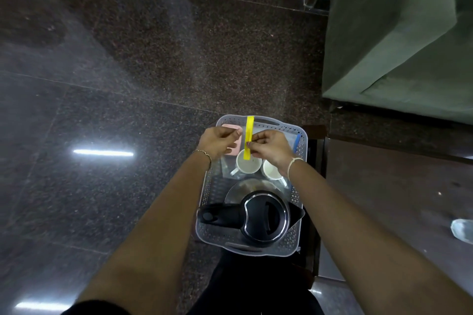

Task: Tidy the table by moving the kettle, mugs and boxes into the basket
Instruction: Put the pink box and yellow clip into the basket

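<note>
Over the basket [302, 137], right hand [268, 147] pinches a yellow strip [249, 130], judged light and flimsy; left hand [217, 142]: grip cannot be told. Nearer than the grip: mugs [248, 164], fragile; kettle [266, 217], heavy, lift by handle.

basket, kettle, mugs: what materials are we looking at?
Basket: looks like translucent grey-white plastic, with moulded perforated walls and a slot handle.
Kettle: glossy black lid and handle, probably plastic. The bright ring and shiny body suggest polished steel.
Mugs: white and smooth, likely glazed ceramic, though plastic can't be ruled out.
</note>
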`<action>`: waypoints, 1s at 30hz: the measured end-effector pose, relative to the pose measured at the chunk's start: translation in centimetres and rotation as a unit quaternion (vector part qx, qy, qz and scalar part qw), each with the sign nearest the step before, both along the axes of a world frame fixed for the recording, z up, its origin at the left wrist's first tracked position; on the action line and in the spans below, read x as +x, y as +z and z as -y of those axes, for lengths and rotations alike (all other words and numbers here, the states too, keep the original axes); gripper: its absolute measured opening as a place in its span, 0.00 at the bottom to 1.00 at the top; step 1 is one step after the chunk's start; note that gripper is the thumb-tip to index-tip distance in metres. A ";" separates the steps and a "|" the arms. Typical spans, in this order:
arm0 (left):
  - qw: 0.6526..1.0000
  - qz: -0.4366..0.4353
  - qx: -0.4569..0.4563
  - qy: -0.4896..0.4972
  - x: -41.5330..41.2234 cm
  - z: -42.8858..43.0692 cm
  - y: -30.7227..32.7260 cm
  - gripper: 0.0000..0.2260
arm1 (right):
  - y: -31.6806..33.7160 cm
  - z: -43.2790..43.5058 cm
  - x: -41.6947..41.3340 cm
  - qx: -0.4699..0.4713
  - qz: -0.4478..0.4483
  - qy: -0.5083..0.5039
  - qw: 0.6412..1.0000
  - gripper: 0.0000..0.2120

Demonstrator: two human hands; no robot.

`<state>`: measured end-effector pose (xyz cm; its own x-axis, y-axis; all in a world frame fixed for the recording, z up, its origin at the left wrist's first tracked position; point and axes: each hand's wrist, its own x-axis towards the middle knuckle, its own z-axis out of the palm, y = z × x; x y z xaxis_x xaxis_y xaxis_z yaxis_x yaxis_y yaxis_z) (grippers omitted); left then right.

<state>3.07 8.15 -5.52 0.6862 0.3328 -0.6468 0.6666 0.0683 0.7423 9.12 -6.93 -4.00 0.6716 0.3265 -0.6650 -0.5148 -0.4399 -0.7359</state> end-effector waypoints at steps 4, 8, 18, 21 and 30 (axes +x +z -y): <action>0.995 0.011 -0.099 0.013 -1.3 -0.3 1.0 0.12 | 0.7 -1.1 -0.7 0.016 -0.002 0.056 0.998 0.07; 0.994 0.005 -0.094 0.053 -3.2 -0.7 1.0 0.12 | 0.8 -1.7 -1.3 0.015 -0.005 0.111 0.994 0.10; 0.922 -0.134 0.310 -0.188 -4.7 0.3 -0.9 0.07 | -0.2 0.0 -1.9 -0.049 0.004 0.123 0.991 0.09; 0.910 -0.146 0.333 -0.198 -3.9 0.6 -1.0 0.08 | -0.6 0.7 -1.8 -0.048 -0.008 0.101 0.994 0.09; 0.890 -0.176 0.355 -0.228 -3.6 0.8 -2.5 0.12 | -1.3 2.0 -2.1 -0.048 -0.035 0.041 0.997 0.07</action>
<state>-0.48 7.33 -7.98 0.6516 0.4813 -0.5863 0.7041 -0.6714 0.2313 7.02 -8.94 -5.30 0.5955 0.3108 -0.7408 -0.5227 -0.5503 -0.6511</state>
